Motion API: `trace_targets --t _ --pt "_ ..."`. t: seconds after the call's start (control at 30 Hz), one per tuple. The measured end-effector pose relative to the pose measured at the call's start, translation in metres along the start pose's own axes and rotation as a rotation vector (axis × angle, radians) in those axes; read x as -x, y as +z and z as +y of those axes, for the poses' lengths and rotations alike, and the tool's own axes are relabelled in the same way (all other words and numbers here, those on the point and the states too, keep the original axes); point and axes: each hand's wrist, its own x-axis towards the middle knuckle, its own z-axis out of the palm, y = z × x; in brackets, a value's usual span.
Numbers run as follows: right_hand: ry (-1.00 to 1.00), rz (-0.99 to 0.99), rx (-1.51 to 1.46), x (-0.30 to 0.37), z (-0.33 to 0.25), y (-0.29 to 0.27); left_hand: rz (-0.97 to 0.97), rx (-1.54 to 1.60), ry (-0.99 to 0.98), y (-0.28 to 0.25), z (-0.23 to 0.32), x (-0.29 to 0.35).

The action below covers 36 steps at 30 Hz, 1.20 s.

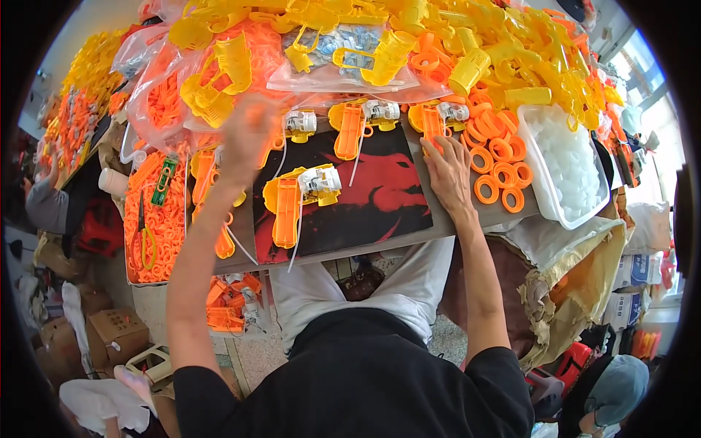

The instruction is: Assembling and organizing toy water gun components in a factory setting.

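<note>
Motion smears my left hand (248, 142), which is at the left of the mat by a yellow, orange and white toy assembly (298, 125); its fingers cannot be made out. On the right, the fingers of my right hand (450, 174) close on the lower end of the orange part of a similar toy assembly (431, 120). Between the hands, another toy assembly (352, 131) lies at the mat's far edge. Nearest me on the black and red mat (380, 212) rests one more toy assembly (288, 208), its pale strip hanging toward the table edge.
Orange rings (504, 174) lie right of my right hand, beside a white tub (602, 197) of translucent pieces. A tray of small orange parts (153, 252) at left holds yellow-handled scissors (148, 248). Yellow shells (511, 66) heap along the back. Other people sit nearby.
</note>
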Motion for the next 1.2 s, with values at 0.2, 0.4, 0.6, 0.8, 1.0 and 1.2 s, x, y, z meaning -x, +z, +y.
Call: trace_targets --t 0.2,0.4,0.6,0.8,1.0,1.2 --pt "0.011 0.112 -0.114 0.006 0.002 -0.001 -0.607 -0.246 0.227 0.159 0.028 -0.008" --pt "-0.057 0.172 -0.192 -0.003 -0.004 -0.008 -0.66 -0.337 0.409 0.187 0.008 -0.029" --pt "-0.12 0.171 -0.222 0.0 0.0 -0.008 -0.355 -0.176 0.506 0.17 0.019 -0.037" --pt "-0.039 0.016 -0.269 -0.001 -0.044 -0.012 -0.09 -0.086 0.093 0.078 0.012 0.014" --pt "0.059 -0.006 -0.123 -0.001 -0.077 0.015 0.079 -0.305 -0.069 0.01 0.002 0.082" --pt "-0.007 -0.143 -0.243 0.019 -0.146 -0.004 0.0 -0.659 0.098 0.019 0.019 0.131"
